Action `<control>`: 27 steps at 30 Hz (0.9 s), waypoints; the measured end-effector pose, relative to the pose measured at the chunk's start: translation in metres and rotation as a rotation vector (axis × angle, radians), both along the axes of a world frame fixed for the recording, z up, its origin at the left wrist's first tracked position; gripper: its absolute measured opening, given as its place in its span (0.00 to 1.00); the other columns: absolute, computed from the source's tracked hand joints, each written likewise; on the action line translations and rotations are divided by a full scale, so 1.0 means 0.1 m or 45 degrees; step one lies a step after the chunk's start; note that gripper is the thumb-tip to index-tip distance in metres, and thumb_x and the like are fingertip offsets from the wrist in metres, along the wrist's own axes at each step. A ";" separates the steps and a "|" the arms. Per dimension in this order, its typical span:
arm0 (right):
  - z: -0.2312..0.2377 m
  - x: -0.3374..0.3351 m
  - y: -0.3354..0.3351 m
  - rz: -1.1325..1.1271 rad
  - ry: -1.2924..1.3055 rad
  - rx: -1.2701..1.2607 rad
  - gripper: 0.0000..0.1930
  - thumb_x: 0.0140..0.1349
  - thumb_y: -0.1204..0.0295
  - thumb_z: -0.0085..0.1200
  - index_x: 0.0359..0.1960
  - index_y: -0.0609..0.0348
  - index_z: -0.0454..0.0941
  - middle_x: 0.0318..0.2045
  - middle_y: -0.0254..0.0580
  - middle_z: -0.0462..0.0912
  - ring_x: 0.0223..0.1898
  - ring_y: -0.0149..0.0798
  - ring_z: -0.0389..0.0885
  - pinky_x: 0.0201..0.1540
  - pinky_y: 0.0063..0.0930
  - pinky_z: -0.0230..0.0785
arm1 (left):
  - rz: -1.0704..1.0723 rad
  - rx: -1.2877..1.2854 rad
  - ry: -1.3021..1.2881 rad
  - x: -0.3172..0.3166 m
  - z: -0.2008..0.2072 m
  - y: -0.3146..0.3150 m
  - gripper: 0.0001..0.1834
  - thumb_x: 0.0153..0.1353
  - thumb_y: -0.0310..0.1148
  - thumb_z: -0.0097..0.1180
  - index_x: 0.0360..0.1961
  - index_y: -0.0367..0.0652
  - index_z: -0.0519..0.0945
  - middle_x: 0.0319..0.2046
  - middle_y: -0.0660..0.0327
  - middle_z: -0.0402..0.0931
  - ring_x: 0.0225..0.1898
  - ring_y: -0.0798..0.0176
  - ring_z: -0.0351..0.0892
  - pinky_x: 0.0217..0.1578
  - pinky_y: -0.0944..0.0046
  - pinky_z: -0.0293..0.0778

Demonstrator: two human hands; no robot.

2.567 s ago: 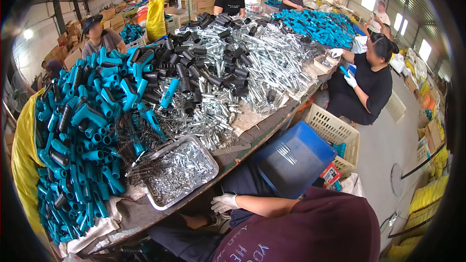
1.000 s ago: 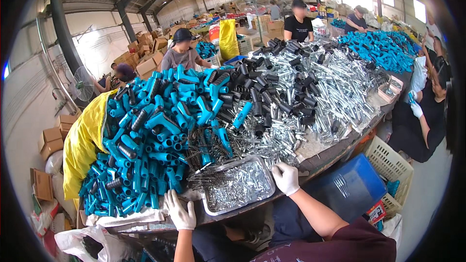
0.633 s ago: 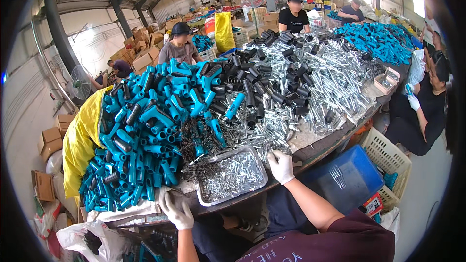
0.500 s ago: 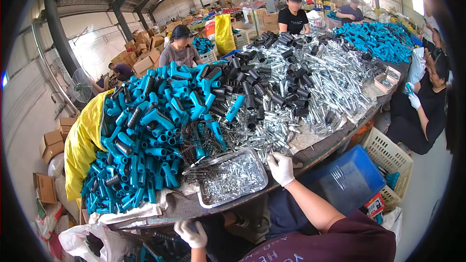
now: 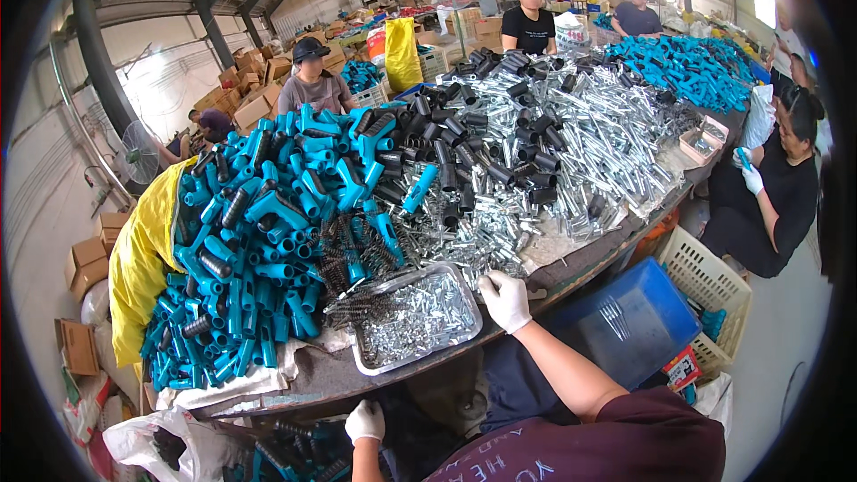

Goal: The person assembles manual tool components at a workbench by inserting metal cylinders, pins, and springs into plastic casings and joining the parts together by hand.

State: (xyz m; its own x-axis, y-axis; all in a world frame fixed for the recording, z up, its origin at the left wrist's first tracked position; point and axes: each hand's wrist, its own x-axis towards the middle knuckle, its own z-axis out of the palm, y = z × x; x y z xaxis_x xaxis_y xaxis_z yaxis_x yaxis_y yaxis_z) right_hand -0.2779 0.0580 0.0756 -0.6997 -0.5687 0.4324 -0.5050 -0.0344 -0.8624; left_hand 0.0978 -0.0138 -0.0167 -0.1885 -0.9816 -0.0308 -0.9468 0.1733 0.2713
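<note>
A: Grip status?
B: Left grip (image 5: 365, 421): below the front edge of the counter (image 5: 330, 377), gloved fingers curled in, palm hidden. Can't tell if it has hold of anything. Teal-and-black parts (image 5: 303, 453) lie low, just left of it.
A: Right grip?
B: Right grip (image 5: 506, 301): at the counter edge, fingers bent, back of glove up. Nothing shows sticking out; inside is hidden, so can't tell how far closed.
A: Parts around it?
B: Tray (image 5: 421, 357) of small silver hardware just left of the right grip. Dark coil springs (image 5: 353, 254) beyond the tray, teal pistol-shaped housings (image 5: 281, 207) heaped farther left. Past the right grip: black sleeves (image 5: 473, 157), then silver rods (image 5: 589, 156). Blue bin (image 5: 656, 348) to its right, a few slim silver rods (image 5: 614, 317) lying in it.
A: How far along?
B: My read: little done at this spot. Heaps are loose, roughly grouped by kind, most of it left. No joined piece visible in either grip. Crate (image 5: 736, 290) beyond the bin holds teal pieces (image 5: 711, 323); can't tell if finished.
</note>
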 end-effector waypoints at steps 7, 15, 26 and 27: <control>-0.05 0.04 0.00 0.001 0.067 -0.025 0.07 0.63 0.71 0.57 0.31 0.62 0.81 0.21 0.52 0.78 0.20 0.47 0.79 0.26 0.35 0.68 | -0.286 0.133 -0.080 0.35 0.19 0.60 0.15 0.57 0.44 0.57 0.22 0.44 0.79 0.24 0.49 0.80 0.30 0.42 0.81 0.32 0.47 0.77; -0.09 -0.10 0.00 0.063 -0.034 0.016 0.08 0.63 0.72 0.57 0.30 0.65 0.79 0.20 0.50 0.76 0.20 0.36 0.75 0.27 0.33 0.67 | -0.205 -0.531 0.449 0.01 1.25 0.16 0.16 0.63 0.32 0.58 0.20 0.38 0.69 0.19 0.44 0.68 0.22 0.38 0.70 0.23 0.52 0.67; -0.09 -0.01 -0.10 0.124 0.090 0.331 0.08 0.60 0.72 0.60 0.38 0.63 0.82 0.29 0.47 0.84 0.32 0.38 0.85 0.38 0.29 0.75 | 0.060 -0.497 0.722 -0.52 0.96 -0.79 0.15 0.67 0.36 0.52 0.27 0.38 0.76 0.23 0.44 0.74 0.25 0.40 0.76 0.27 0.50 0.70; 0.10 0.04 -0.13 0.133 0.298 0.296 0.09 0.59 0.71 0.61 0.40 0.60 0.83 0.30 0.48 0.85 0.32 0.43 0.86 0.39 0.31 0.76 | 0.062 -0.524 0.739 -0.50 0.97 -0.76 0.14 0.67 0.37 0.53 0.26 0.39 0.77 0.24 0.45 0.75 0.27 0.39 0.77 0.27 0.49 0.70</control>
